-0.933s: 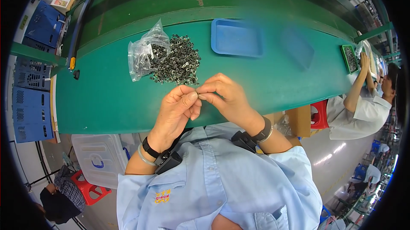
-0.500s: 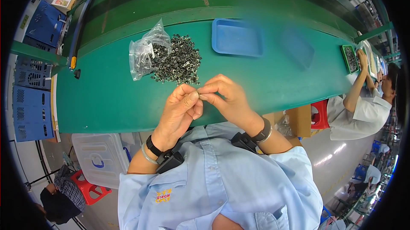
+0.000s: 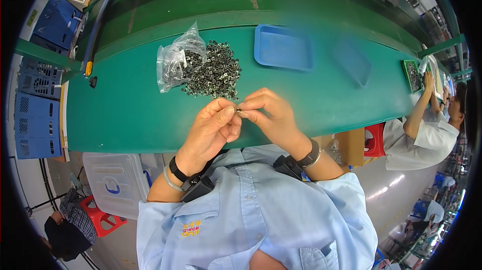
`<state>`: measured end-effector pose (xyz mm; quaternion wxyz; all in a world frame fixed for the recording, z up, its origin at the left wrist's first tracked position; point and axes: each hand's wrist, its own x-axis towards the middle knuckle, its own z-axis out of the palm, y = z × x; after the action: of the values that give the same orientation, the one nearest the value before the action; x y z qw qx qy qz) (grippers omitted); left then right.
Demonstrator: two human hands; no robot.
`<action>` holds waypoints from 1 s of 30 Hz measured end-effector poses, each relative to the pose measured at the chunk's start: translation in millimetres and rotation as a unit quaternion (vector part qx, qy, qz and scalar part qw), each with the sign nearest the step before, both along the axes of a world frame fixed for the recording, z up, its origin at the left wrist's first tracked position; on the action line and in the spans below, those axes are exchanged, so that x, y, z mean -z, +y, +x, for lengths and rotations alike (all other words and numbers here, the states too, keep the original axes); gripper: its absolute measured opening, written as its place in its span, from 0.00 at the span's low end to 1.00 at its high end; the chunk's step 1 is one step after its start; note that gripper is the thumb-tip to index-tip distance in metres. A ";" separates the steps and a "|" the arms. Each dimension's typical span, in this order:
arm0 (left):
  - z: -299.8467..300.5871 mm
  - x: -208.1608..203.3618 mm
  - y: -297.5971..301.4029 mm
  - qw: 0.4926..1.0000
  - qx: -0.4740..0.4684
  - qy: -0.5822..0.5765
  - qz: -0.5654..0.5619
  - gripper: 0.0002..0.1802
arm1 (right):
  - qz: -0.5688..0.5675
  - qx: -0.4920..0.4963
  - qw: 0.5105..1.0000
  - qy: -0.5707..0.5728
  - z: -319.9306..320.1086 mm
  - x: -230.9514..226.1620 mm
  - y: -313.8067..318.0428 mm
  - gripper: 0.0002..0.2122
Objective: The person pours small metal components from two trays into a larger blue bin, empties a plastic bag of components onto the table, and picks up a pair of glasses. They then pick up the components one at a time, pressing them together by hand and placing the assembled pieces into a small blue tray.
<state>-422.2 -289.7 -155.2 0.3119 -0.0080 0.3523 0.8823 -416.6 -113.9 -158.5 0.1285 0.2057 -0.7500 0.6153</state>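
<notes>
Over the near part of the green table, my left hand (image 3: 213,124) and my right hand (image 3: 271,114) meet fingertip to fingertip. Between the thumbs and forefingers of both is a small dark part (image 3: 238,110) with a bit of metallic shine, too small to name more exactly. Just beyond the hands lies a heap of small black and silver parts (image 3: 216,72). Some of these are still inside a clear plastic bag (image 3: 170,66) that rests on its side at the heap's left.
A blue tray (image 3: 283,64) lies to the right of the heap, with a second blue tray (image 3: 354,64) blurred beyond it. At far right, a co-worker (image 3: 419,132) sits by a green tray of parts (image 3: 412,76). A lidded plastic box (image 3: 113,184) stands below the table's left front edge.
The small part shows more plainly between my fingertips, which have parted slightly. Both hands stay almost in place, while the whole view has shifted a little.
</notes>
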 end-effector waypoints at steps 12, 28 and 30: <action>-0.3 7.7 2.0 0.998 0.010 0.000 0.067 0.07 | 0.019 0.001 1.000 0.008 -0.3 -3.3 -2.6 0.06; -2.0 -4.3 -3.3 0.999 0.035 -0.005 0.011 0.07 | 0.088 0.015 0.995 0.054 0.6 -7.5 1.3 0.06; -2.3 -4.7 -3.5 0.999 0.039 0.007 -0.008 0.07 | 0.087 0.014 0.995 0.055 0.7 -6.4 2.0 0.06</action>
<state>-424.5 -293.2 -150.4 0.3436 0.0090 0.3619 0.8665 -415.9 -112.0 -152.1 0.1602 0.2390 -0.7953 0.5337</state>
